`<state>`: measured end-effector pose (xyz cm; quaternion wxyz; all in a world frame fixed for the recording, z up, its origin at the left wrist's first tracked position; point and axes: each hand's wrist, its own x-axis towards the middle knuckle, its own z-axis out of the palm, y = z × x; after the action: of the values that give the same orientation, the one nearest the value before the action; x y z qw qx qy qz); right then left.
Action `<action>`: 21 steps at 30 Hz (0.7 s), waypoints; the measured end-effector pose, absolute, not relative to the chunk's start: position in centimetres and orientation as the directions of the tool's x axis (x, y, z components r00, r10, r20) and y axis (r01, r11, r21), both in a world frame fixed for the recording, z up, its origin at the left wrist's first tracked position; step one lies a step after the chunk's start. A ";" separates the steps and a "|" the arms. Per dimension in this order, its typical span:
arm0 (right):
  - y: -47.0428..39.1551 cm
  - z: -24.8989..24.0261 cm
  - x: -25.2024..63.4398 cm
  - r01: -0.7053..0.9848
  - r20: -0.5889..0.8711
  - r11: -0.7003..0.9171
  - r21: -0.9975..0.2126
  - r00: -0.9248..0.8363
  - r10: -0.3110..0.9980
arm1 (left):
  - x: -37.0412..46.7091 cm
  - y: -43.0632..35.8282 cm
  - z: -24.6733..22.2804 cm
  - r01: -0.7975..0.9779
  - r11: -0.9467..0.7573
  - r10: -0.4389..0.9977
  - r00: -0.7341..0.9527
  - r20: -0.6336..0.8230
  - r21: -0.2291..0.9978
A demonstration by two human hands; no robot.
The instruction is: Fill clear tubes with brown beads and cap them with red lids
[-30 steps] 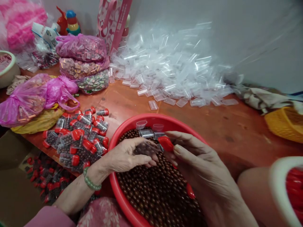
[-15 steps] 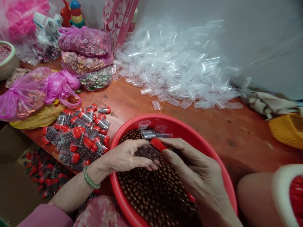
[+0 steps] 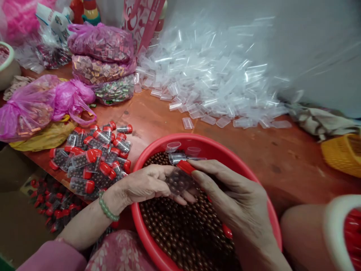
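Note:
My left hand (image 3: 148, 182), with a green bead bracelet, holds a small clear plastic container (image 3: 178, 181) full of dark brown balls, its fingers beneath it. My right hand (image 3: 239, 195) pinches the red cap (image 3: 185, 166) at the container's upper end between thumb and index finger. Whether the cap is fully seated cannot be made out. Both hands are over a red basin (image 3: 203, 137) of shiny brown balls (image 3: 175, 226). Inside its far wall lie clear empty containers (image 3: 177, 158). Another red cap (image 3: 227, 231) shows partly beneath my right hand.
Filled red-capped containers (image 3: 93, 158) lie heaped left of the basin, with more in a box (image 3: 53, 205) below. A large pile of clear containers (image 3: 211, 82) leans along the wall. Pink bags (image 3: 101, 43) stand back left. At right are a tub (image 3: 329, 226) of red pieces and a yellow basket (image 3: 342, 154).
My left fingers have opened out somewhat beneath the container, showing more of its brown balls. My right hand keeps its pinch on the red cap, and the view has shifted slightly.

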<state>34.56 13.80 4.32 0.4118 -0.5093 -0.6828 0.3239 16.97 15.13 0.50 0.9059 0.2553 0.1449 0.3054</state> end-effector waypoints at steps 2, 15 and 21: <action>13.8 4.2 34.5 0.426 0.228 0.264 -0.865 -0.136 0.964 | 17.0 15.2 0.5 -0.468 0.697 0.618 0.777 -0.123 0.544; 13.7 3.4 34.5 0.421 0.187 0.217 -0.881 -0.113 0.976 | 16.9 14.9 0.9 -0.425 0.686 0.647 0.727 -0.228 0.591; 13.8 3.5 34.4 0.380 0.151 0.183 -0.907 -0.113 0.982 | 17.1 14.7 1.2 -0.385 0.635 0.688 0.676 -0.263 0.670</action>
<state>34.37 13.85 3.49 0.4112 -0.5238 -0.6500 0.3660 17.07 14.72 1.24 0.8667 0.2949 0.2570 0.3095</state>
